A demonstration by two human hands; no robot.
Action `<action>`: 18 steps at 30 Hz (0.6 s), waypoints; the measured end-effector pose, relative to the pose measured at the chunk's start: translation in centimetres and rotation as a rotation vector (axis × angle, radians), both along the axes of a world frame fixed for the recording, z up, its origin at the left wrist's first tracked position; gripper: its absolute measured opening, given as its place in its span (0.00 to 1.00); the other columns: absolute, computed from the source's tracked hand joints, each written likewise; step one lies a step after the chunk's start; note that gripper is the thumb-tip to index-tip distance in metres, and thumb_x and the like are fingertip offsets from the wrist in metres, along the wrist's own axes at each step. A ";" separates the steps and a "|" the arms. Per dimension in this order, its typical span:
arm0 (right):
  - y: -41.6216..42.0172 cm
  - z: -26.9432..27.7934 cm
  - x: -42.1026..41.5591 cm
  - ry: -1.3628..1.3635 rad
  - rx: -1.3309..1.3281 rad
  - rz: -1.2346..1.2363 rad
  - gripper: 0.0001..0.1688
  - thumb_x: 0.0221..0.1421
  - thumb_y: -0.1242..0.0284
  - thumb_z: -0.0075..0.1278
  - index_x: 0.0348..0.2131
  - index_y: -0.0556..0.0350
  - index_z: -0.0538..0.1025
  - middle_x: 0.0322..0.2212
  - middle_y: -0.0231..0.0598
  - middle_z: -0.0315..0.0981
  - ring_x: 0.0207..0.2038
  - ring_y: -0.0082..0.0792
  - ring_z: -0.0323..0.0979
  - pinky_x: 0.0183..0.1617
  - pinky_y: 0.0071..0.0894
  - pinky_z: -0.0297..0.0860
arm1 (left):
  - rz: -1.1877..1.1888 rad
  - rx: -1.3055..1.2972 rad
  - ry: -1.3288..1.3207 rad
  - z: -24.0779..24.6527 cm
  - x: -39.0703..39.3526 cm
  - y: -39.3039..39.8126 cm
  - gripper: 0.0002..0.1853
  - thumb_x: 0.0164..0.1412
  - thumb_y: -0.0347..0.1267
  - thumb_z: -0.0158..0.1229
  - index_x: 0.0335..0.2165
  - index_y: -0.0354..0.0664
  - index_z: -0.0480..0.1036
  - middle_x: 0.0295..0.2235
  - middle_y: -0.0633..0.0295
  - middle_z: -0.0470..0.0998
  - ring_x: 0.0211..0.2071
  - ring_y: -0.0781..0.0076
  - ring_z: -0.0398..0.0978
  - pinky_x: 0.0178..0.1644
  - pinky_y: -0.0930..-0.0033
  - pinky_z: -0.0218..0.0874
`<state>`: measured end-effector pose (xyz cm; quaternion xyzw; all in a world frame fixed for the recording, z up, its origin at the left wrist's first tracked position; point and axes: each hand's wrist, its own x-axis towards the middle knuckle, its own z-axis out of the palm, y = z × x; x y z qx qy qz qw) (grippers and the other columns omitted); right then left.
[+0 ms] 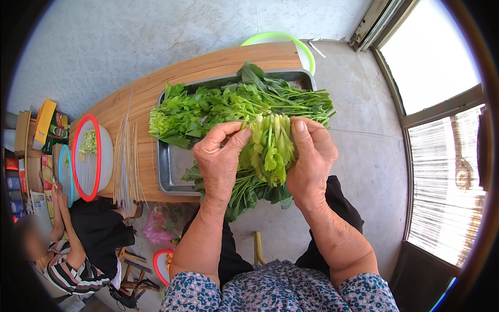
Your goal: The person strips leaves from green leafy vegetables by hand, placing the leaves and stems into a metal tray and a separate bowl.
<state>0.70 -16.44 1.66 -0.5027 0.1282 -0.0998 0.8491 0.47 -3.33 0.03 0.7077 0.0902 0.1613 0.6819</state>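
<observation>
A long thin skewer (362,132) runs crosswise through the stem ends of several pale green celery sprigs (273,144), which hang leaves down. My right hand (312,148) grips the skewer just right of the sprigs, and its length sticks out to the right. On the other side, my left hand (222,148) pinches a small green stem between thumb and forefinger at the skewer's left end. Beyond my hands, a metal tray (171,179) holds leafy celery (183,109) and long-stemmed dark greens (288,93). More dark greens (249,195) lie below the hanging sprigs, partly hidden.
Loose skewers (126,163) lie on the wooden table (234,58). A red-rimmed bowl (105,152) of chopped pale green pieces and a blue-rimmed bowl (62,167) stand left. Another person (74,241) sits there. A pink plastic bag (156,226) lies below the table edge.
</observation>
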 end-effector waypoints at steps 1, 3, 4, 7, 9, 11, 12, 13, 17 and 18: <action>-0.1 -0.2 0.2 0.041 0.095 0.011 0.08 0.55 0.73 0.51 0.32 0.63 0.75 0.26 0.32 0.73 0.28 0.17 0.66 0.34 0.16 0.65 | -0.034 -0.019 -0.025 0.0 0.0 0.0 0.08 0.50 0.24 0.61 0.32 0.33 0.77 0.28 0.68 0.77 0.28 0.85 0.70 0.34 0.82 0.61; -0.4 -0.5 0.7 0.123 0.284 0.032 0.08 0.55 0.73 0.50 0.32 0.63 0.74 0.27 0.33 0.73 0.28 0.18 0.67 0.34 0.17 0.66 | -0.045 -0.129 -0.058 0.1 0.4 -0.1 0.08 0.51 0.24 0.60 0.33 0.33 0.76 0.30 0.65 0.77 0.31 0.81 0.71 0.39 0.79 0.61; -0.6 -0.4 0.7 0.126 0.333 0.071 0.08 0.55 0.74 0.51 0.32 0.64 0.74 0.28 0.34 0.73 0.30 0.20 0.69 0.36 0.19 0.67 | -0.051 -0.184 -0.074 0.1 0.5 -0.2 0.08 0.51 0.24 0.60 0.33 0.33 0.76 0.31 0.63 0.78 0.33 0.80 0.72 0.42 0.78 0.62; -0.1 -0.6 0.4 0.121 0.313 0.095 0.09 0.55 0.73 0.51 0.33 0.64 0.75 0.28 0.34 0.74 0.30 0.20 0.69 0.37 0.20 0.68 | -0.107 -0.334 0.020 -0.2 0.3 -0.6 0.09 0.54 0.26 0.58 0.34 0.34 0.76 0.29 0.67 0.77 0.30 0.83 0.70 0.38 0.81 0.61; 0.0 -0.6 0.3 0.084 0.284 0.120 0.09 0.54 0.74 0.52 0.34 0.63 0.75 0.29 0.35 0.74 0.30 0.20 0.69 0.38 0.20 0.68 | -0.079 -0.394 0.001 -0.5 0.2 -0.7 0.09 0.54 0.26 0.58 0.34 0.33 0.76 0.30 0.66 0.77 0.30 0.83 0.70 0.38 0.81 0.61; -0.4 -0.5 0.3 0.051 0.228 0.172 0.10 0.54 0.73 0.52 0.35 0.63 0.75 0.30 0.35 0.75 0.31 0.20 0.69 0.39 0.19 0.67 | -0.083 -0.432 -0.020 -0.5 0.2 -0.6 0.09 0.54 0.26 0.59 0.34 0.33 0.76 0.30 0.65 0.77 0.30 0.82 0.70 0.38 0.80 0.61; -0.8 -0.3 0.4 0.044 0.193 0.228 0.12 0.53 0.72 0.53 0.36 0.62 0.75 0.31 0.35 0.75 0.32 0.20 0.69 0.39 0.20 0.67 | -0.097 -0.473 -0.019 -0.5 0.3 -0.5 0.09 0.54 0.26 0.59 0.34 0.33 0.75 0.30 0.65 0.77 0.30 0.82 0.70 0.38 0.80 0.62; -1.1 0.0 0.7 0.038 0.158 0.284 0.13 0.53 0.71 0.53 0.37 0.62 0.75 0.31 0.35 0.75 0.33 0.20 0.69 0.40 0.20 0.67 | -0.111 -0.513 -0.018 -0.3 0.3 -0.3 0.08 0.53 0.26 0.59 0.34 0.33 0.75 0.30 0.65 0.77 0.30 0.82 0.70 0.38 0.80 0.62; -1.3 1.0 1.0 0.034 0.085 0.456 0.20 0.53 0.64 0.53 0.41 0.61 0.74 0.32 0.34 0.75 0.35 0.20 0.69 0.41 0.21 0.67 | -0.238 -0.662 -0.034 -0.1 0.1 -0.6 0.07 0.53 0.26 0.59 0.32 0.34 0.74 0.30 0.64 0.76 0.31 0.81 0.71 0.38 0.80 0.62; -1.2 1.2 0.9 0.066 0.104 0.492 0.21 0.54 0.63 0.52 0.42 0.61 0.74 0.33 0.34 0.74 0.35 0.21 0.69 0.41 0.21 0.67 | -0.255 -0.680 -0.031 -0.3 0.0 -0.7 0.06 0.52 0.24 0.59 0.32 0.35 0.73 0.30 0.64 0.76 0.30 0.81 0.71 0.38 0.80 0.63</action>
